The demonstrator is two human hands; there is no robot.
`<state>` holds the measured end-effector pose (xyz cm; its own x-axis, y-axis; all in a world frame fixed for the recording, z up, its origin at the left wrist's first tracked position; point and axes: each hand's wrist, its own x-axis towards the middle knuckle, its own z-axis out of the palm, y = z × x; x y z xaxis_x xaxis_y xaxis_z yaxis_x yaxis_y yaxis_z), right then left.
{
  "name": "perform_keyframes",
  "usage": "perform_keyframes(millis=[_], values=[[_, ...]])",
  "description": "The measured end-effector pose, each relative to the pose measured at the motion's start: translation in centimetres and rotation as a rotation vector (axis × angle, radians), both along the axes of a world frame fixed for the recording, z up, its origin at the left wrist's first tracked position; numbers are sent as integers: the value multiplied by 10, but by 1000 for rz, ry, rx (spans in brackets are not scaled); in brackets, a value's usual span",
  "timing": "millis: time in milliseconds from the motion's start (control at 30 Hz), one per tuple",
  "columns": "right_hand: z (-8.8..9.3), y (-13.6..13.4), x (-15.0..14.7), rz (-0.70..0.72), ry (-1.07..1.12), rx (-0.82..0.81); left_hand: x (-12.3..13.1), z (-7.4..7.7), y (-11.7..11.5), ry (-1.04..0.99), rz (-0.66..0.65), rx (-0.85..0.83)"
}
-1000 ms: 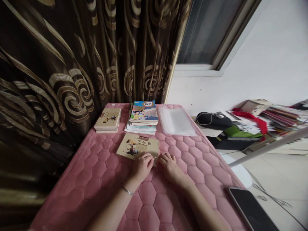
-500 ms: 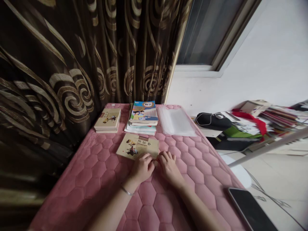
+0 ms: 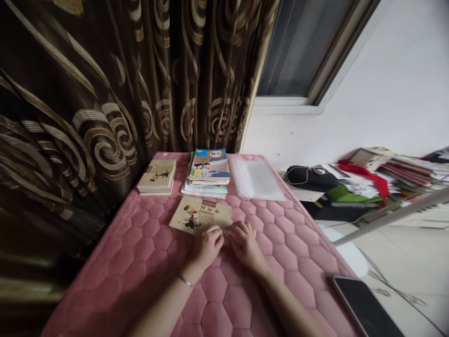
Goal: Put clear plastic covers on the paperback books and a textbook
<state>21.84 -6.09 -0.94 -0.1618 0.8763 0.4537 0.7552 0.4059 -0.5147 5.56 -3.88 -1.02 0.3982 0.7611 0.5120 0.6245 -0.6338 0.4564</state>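
Note:
A beige book point(image 3: 199, 213) with small painted figures on its cover lies flat on the pink quilted surface. At its near right corner my left hand point(image 3: 209, 241) rests with curled fingers closed on the edge. My right hand point(image 3: 242, 238) is right beside it, fingers bent and pressed together at the same corner. A pale, shiny bit shows between the fingertips; whether it is a clear plastic cover on the book I cannot tell. The fingers partly hide this corner.
Behind the book are a stack of beige books point(image 3: 157, 177), a pile topped by a blue textbook point(image 3: 209, 164), and clear plastic sheets point(image 3: 257, 178). A dark phone-like device point(image 3: 365, 304) lies at the near right edge. Beyond stand a cluttered shelf point(image 3: 351, 187) and a patterned curtain point(image 3: 157, 70).
My right hand's fingers have shifted slightly left at the book's corner. My left hand stays almost in place, and the book has barely moved.

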Motion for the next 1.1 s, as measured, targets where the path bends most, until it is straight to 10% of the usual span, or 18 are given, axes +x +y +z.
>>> perform_keyframes(millis=[533, 733, 1100], values=[[6, 2, 8, -74, 200, 12, 1, -4, 1, -26, -35, -16], [9, -4, 21, 161, 152, -169, 1, -10, 2, -64, -37, -26], [12, -7, 14, 176, 10, -215, -1, -2, 0, -53, -44, -13]])
